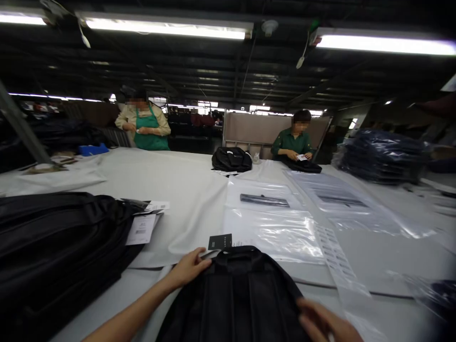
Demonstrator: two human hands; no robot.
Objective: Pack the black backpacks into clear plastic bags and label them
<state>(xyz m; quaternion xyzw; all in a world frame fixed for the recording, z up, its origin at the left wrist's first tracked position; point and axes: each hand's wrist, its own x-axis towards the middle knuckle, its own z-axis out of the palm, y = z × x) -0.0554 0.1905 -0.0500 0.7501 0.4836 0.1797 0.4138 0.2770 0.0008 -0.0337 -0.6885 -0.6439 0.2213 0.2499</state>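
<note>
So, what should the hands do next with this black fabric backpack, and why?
I'd suggest the left hand tuck in the black rectangular card tag with pale lettering: it sticks out past the top of the black fabric backpack, close to that hand. The right hand is at the backpack's opposite side, so it could probably steady it.

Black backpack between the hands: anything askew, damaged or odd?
Nothing stands out. The black backpack shows no visible damage; its lower end is out of frame. A dark tag lies just beyond its top.
</note>
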